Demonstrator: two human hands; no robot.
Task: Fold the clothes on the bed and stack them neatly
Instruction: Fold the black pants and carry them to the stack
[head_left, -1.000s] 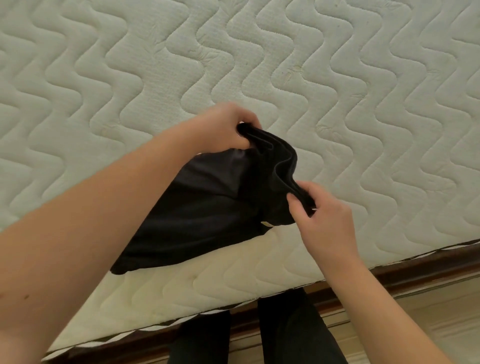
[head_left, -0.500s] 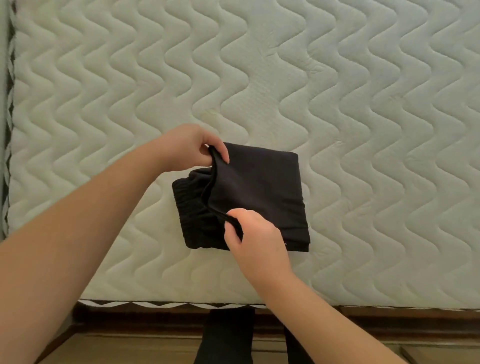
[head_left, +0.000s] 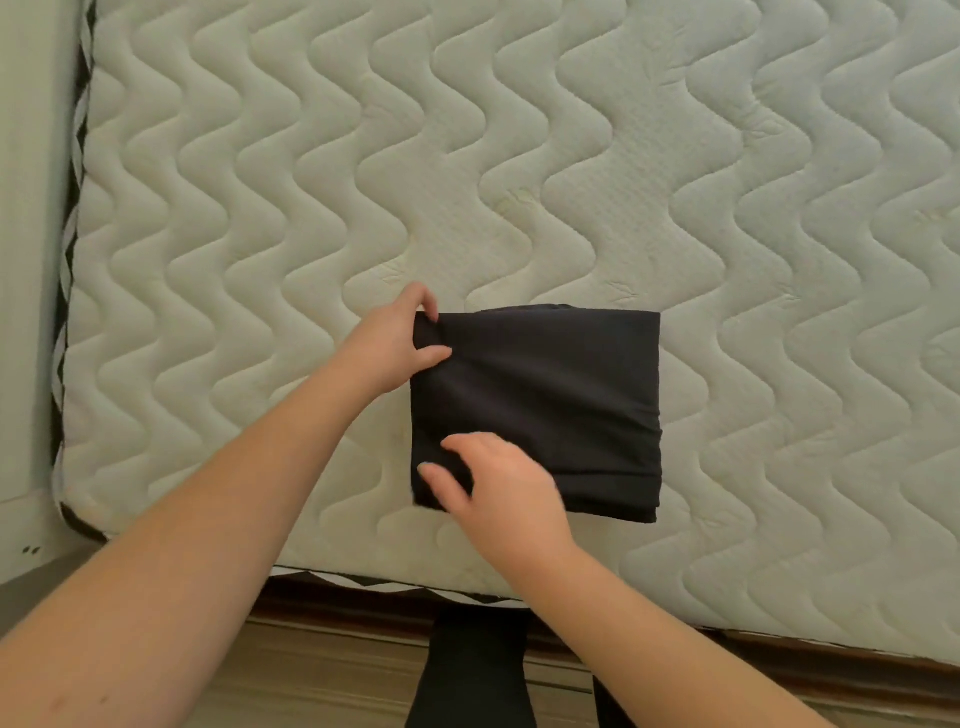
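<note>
Black garment, folded into a near-square, lies flat on the quilted mattress near its front edge, the type of clothing unclear. Left hand pinches its far-left corner; right hand, fingers loosely spread, rests on and hides the near-left corner.

Both bare forearms reach in from the near edge, angling toward the middle. The left hand sits farther out, thumb and fingers pinched on the far left corner of the dark cloth. The right hand lies nearer, palm down, fingers spread loosely on the cloth's near left corner.
</note>
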